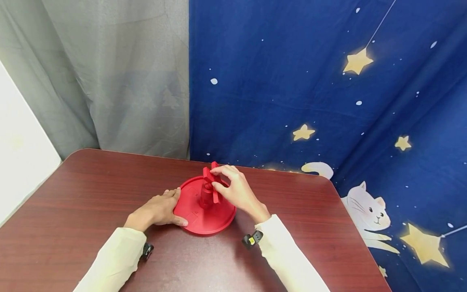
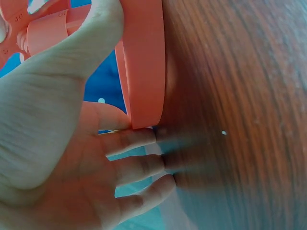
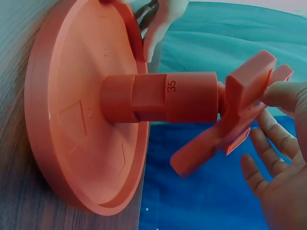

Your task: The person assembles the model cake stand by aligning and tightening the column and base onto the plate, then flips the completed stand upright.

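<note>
A red round base with a raised rim lies on the table, a thick post marked 35 rising from its middle. At the top of that post is a red piece with several arms, tilted in the right wrist view. My right hand pinches one of its arms between thumb and fingers, the remaining fingers held loosely apart. Against the left side of the base rests my left hand, its fingers stretched out and spread. The left thumb lies over the rim, fingertips near the tabletop.
The dark red wooden table has rounded far corners. Behind it hang a grey curtain and a blue curtain with stars and a white cat. Each wrist carries a small black device on a strap.
</note>
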The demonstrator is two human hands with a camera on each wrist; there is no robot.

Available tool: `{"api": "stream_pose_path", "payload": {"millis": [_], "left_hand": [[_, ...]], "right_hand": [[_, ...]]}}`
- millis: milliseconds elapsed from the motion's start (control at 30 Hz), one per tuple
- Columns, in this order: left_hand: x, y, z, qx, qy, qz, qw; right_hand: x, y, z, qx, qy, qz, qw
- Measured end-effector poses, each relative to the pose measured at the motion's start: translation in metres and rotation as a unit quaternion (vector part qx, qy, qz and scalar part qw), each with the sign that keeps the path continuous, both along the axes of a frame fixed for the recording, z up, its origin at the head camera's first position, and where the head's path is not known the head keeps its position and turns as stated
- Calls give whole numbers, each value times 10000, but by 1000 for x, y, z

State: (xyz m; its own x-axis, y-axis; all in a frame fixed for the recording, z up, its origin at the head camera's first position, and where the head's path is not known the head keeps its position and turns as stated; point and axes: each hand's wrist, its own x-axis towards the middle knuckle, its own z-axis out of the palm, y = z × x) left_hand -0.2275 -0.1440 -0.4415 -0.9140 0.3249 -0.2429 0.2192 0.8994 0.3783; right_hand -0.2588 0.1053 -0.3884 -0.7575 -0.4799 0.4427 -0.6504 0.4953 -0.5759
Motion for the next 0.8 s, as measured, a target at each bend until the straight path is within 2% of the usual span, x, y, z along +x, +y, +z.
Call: {"api": "stream_pose_path", "payload": {"millis": [200,333,600,700,800], "left_hand": [[0,1,-1,-17,-119,32,9999],[-1,0,-1,-5,-115,42,9999],[0,0,-1,26,-87,-24,10000],[-1,0,-1,0,-97,-10,10000],[-1,-1,-1,9,-129,15,9999]], "right_hand": [[2,-2,-1,289,26,118,9995],[3,-8,-1,699,130,250,9972],[8,-21,-3,1912,501,132,9802],[9,-22,-3,2023,621,138,9773],[8,-20,-3,1815,664,180,9810]]}}
